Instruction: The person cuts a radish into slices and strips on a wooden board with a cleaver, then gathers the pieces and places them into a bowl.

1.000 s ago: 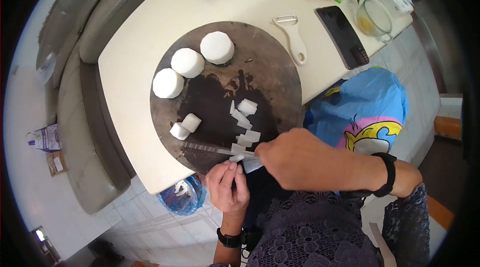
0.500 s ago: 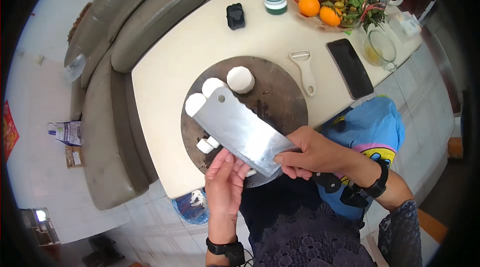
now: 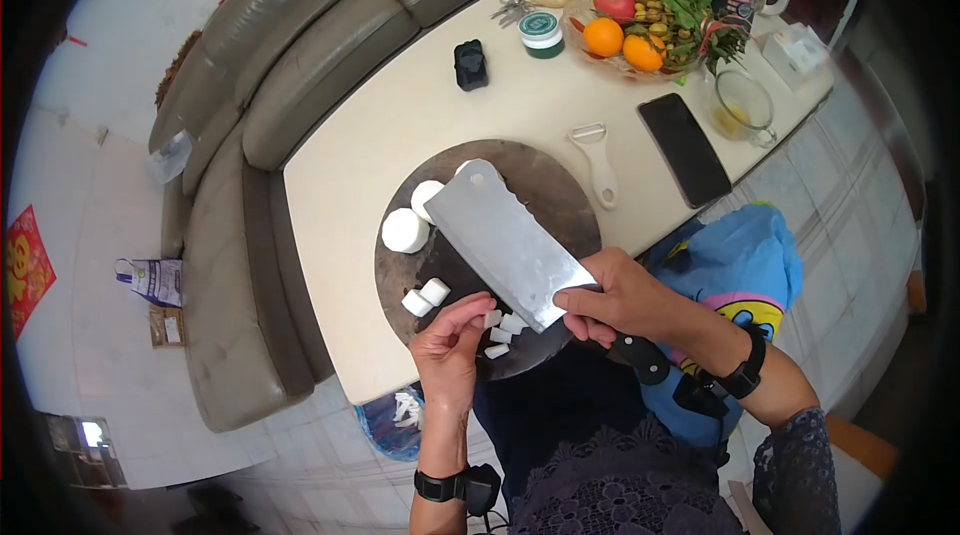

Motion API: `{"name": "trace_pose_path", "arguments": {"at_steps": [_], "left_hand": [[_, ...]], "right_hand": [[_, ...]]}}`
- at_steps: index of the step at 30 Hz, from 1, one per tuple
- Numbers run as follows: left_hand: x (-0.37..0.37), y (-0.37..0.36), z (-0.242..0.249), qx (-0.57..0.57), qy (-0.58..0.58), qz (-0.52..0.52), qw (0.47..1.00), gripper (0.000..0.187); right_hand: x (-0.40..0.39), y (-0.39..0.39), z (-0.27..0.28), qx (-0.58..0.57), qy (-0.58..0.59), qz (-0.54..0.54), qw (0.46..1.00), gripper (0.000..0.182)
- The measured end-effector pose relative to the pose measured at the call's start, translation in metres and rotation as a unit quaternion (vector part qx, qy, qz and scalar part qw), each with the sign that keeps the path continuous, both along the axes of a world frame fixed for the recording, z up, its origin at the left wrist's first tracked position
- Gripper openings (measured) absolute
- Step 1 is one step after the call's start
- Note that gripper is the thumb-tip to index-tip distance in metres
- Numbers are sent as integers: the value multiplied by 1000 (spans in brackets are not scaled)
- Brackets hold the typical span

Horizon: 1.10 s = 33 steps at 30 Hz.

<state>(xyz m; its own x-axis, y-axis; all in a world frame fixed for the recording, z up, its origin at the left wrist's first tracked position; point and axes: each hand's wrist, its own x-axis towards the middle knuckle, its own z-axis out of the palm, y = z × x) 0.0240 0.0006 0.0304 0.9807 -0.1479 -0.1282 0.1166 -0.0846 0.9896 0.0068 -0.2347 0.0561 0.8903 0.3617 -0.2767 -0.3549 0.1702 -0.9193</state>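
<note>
My right hand (image 3: 612, 300) grips a wide metal cleaver (image 3: 510, 245), its blade tilted over the round dark cutting board (image 3: 550, 200). At the near left of the board, the fingers of my left hand (image 3: 452, 340) are pinched on a small white piece (image 3: 492, 319). Several small white pieces (image 3: 500, 335) lie just right of those fingers. Two medium white chunks (image 3: 434, 292) sit left of the blade. Larger white rounds (image 3: 405, 231) stand at the board's left, and one more is mostly hidden behind the blade's far end.
On the cream table (image 3: 360, 155) are a peeler (image 3: 598, 167), a phone (image 3: 686, 150), a glass cup (image 3: 740, 107), a fruit bowl (image 3: 640, 35), a green jar (image 3: 541, 35) and a black case (image 3: 470, 66). A blue bag (image 3: 730, 255) hangs at the right edge.
The cleaver has shifted slightly, uncovering small pieces near my left hand. My left fingers have left the blade's edge and closed on a small piece. The view has shifted a little.
</note>
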Motion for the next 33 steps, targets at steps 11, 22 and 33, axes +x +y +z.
{"name": "trace_pose_path", "arguments": {"at_steps": [11,22,33], "left_hand": [[6,-16,1,70,-89,13,993,18],[3,4,19,318,-185,-105,924,16],[19,-4,32,374,-124,-249,885,15]], "right_hand": [[-5,-9,-1,25,-8,-56,998,25],[-8,-12,0,30,-11,-74,997,23],[-8,-13,3,30,-19,-78,996,25]]}}
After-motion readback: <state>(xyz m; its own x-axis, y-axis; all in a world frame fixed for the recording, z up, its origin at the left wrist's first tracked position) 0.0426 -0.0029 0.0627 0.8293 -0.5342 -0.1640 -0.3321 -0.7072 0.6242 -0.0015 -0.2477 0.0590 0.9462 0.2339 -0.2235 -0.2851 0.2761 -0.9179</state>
